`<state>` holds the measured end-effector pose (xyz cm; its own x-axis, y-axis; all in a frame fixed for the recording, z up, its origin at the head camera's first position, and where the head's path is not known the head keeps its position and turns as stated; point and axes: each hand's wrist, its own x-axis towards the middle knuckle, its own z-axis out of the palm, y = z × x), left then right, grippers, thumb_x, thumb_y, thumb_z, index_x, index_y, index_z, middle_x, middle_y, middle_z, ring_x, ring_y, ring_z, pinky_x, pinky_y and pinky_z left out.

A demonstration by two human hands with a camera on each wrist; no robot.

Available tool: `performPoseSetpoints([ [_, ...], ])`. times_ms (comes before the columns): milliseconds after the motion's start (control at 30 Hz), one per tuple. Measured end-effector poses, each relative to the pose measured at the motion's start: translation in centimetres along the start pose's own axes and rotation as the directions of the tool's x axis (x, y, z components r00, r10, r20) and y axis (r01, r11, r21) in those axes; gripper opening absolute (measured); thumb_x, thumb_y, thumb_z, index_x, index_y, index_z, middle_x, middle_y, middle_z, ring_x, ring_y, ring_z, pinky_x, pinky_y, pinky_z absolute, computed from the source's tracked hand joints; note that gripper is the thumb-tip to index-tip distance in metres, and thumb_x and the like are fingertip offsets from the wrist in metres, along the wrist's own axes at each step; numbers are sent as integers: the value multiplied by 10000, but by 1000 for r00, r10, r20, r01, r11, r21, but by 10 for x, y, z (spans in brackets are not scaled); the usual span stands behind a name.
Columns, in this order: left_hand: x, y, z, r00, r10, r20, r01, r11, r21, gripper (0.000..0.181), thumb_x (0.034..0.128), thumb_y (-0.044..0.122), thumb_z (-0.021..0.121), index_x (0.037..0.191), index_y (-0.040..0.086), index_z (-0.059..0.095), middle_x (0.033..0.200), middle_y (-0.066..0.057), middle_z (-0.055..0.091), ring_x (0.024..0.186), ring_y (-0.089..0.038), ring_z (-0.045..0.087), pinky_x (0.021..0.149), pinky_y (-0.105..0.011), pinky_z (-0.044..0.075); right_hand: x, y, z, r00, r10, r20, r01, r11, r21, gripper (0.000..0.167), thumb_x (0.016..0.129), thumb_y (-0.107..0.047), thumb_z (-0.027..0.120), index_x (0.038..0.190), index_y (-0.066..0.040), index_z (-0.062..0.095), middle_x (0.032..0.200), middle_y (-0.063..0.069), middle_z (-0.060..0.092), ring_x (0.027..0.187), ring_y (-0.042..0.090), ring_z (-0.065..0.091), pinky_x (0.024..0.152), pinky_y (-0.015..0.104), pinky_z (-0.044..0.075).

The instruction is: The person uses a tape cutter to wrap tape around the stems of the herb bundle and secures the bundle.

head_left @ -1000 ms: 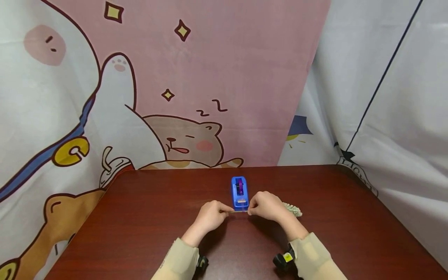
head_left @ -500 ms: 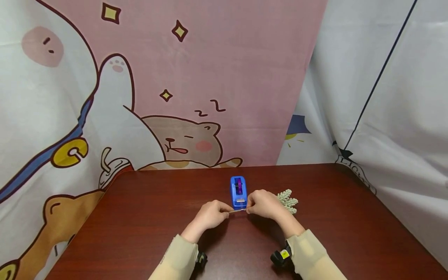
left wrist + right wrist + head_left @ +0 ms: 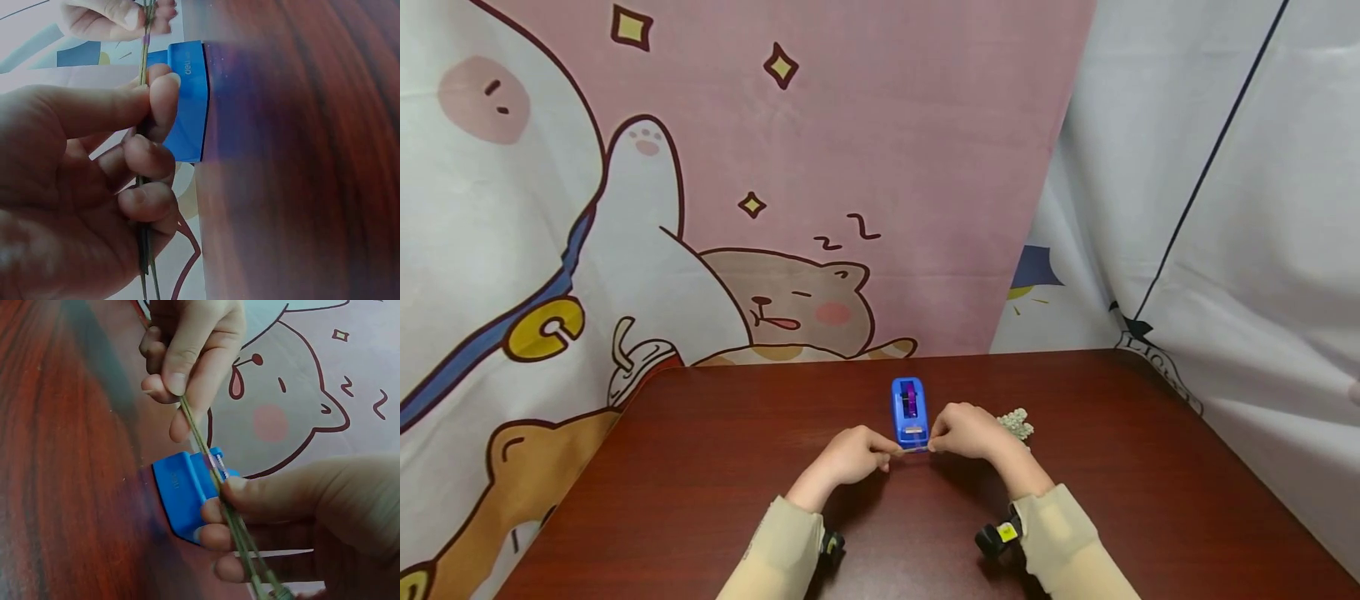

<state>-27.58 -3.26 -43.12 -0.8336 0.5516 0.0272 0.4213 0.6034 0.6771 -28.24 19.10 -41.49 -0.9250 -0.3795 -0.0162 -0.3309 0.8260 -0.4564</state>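
Observation:
My left hand (image 3: 850,457) and right hand (image 3: 966,431) hold a thin bundle of green plant stems (image 3: 197,428) between them. The left thumb and fingers pinch one end, with dark stem ends trailing below in the left wrist view. Farther along, the right hand pinches the bundle near its leafy pale-green heads (image 3: 1017,423), which stick out behind that hand. Between the hands, a bit of purplish tape (image 3: 214,464) lies on the stems. Just beyond them stands a blue tape dispenser (image 3: 910,412) with a purple core, its front edge close to the stems.
The dark red-brown table (image 3: 730,475) extends around the hands. A cartoon-printed cloth (image 3: 925,167) hangs behind its far edge, and a pale cloth (image 3: 1240,208) hangs on the right. Black wrist cameras (image 3: 996,537) are strapped below both hands.
The stems between the hands tilted, then came back nearly level at the dispenser's front. The leafy heads swung out behind the right hand and are now partly hidden again. Both hands keep their grip.

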Motion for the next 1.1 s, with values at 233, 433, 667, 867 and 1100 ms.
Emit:
performPoseSetpoints([
  [233,-1,-2,2,998,-5,-67,5,1000,6,201,850,25,679,980,133,789,700,17,689,636,-56,524,565,-240,392,2,0,1,1000,1,21,-1,1000,-5,155,782,-146,777,651,-169,698,616,-107,579,562,88,470,534,287,406],
  [433,-4,-2,5,995,-8,-96,11,999,34,165,857,78,681,960,144,793,876,28,719,744,-85,548,667,-286,458,-2,1,7,1000,3,-17,-3,1000,-18,184,777,-177,793,641,-211,674,621,-133,571,571,82,479,555,294,427],
  [667,-2,-2,4,994,7,-105,-2,999,49,173,898,87,614,960,91,776,786,21,700,751,-93,600,734,-328,481,-2,1,7,998,0,-64,-2,1000,-26,213,747,-170,807,625,-214,638,607,-126,553,566,94,484,557,312,427],
  [867,-1,-3,2,993,21,-116,-14,998,56,170,892,57,618,952,93,773,722,40,672,703,-71,570,692,-295,455,0,-1,5,999,-1,-54,0,1000,-20,229,762,-158,794,636,-210,610,622,-111,540,574,100,474,543,306,401],
  [1100,0,-4,2,990,8,-142,2,998,70,165,868,64,654,949,122,786,717,65,676,713,-64,579,695,-293,467,2,0,5,999,-35,-39,37,999,28,177,762,-158,793,673,-178,642,630,-104,559,580,98,483,546,296,417],
])
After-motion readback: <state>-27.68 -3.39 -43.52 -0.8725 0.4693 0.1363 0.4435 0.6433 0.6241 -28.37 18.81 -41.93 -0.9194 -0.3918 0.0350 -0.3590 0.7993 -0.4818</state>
